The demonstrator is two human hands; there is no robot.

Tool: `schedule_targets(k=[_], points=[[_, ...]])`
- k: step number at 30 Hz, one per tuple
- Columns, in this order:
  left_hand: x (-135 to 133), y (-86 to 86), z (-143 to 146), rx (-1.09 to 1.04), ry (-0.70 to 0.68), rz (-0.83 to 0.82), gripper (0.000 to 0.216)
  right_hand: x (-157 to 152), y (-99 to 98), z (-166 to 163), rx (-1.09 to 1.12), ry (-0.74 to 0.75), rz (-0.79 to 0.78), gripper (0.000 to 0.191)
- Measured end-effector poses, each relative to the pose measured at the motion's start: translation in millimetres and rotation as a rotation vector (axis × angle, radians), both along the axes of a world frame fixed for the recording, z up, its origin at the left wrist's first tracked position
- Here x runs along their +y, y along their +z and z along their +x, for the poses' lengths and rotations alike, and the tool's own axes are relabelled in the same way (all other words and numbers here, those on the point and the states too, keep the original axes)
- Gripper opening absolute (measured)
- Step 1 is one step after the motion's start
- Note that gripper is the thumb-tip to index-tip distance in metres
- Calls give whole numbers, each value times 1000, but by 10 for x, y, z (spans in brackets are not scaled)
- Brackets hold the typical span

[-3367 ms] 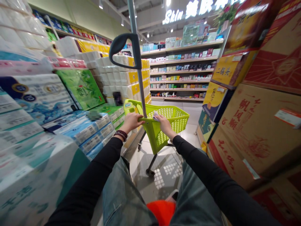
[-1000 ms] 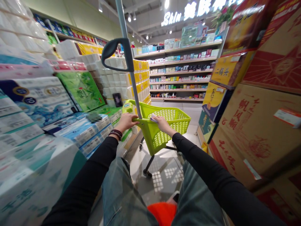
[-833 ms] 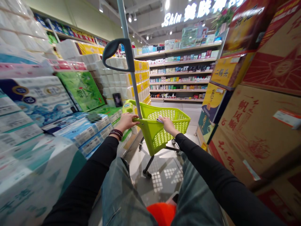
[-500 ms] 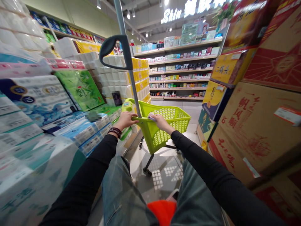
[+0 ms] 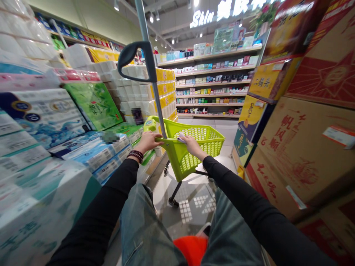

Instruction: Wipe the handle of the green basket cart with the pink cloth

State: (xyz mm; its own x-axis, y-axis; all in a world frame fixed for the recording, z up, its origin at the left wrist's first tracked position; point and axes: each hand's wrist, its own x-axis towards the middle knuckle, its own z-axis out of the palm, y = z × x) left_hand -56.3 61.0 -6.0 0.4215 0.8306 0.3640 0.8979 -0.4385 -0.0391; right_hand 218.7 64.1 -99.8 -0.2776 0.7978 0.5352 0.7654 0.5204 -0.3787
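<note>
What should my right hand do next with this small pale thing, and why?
Probably slide the right hand a little along the rim, pressing the small pale thing against it: that thing sits at the green basket's rim, and the left hand grips the rim near the gray pole, which should steady it.

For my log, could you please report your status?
Left hand gripping rim of perforated lime plastic basket. Right hand there, holding small pale cloth-like wad. Grey metal pole between hands.

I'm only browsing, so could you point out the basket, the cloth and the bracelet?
Basket [image 5: 176,154]: head view, solid near end.
Cloth [image 5: 181,138]: head view, the pale part showing.
Bracelet [image 5: 135,154]: head view, dark beads.
</note>
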Motion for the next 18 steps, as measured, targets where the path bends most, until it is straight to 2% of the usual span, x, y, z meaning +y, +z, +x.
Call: schedule_targets(k=[3, 5, 8, 12, 15, 18], points=[[4, -12, -1, -14, -4, 0, 40, -3, -73, 183, -15, -176, -46, 62], [4, -15, 11, -17, 6, 1, 39, -9, -74, 157, -7, -216, -75, 62], [2, -16, 25, -23, 8, 4, 39, -35, -16, -92, 51, -118, -46, 63], [1, -22, 6, -21, -13, 6, 39, -86, 28, -334, 101, 27, 96, 62], [1, -32, -22, -13, -28, 18, 40, -97, -27, -175, 45, 4, 110, 53], [-8, -38, -31, -9, -50, 31, 39, -81, -105, 129, 16, -142, 66, 41]])
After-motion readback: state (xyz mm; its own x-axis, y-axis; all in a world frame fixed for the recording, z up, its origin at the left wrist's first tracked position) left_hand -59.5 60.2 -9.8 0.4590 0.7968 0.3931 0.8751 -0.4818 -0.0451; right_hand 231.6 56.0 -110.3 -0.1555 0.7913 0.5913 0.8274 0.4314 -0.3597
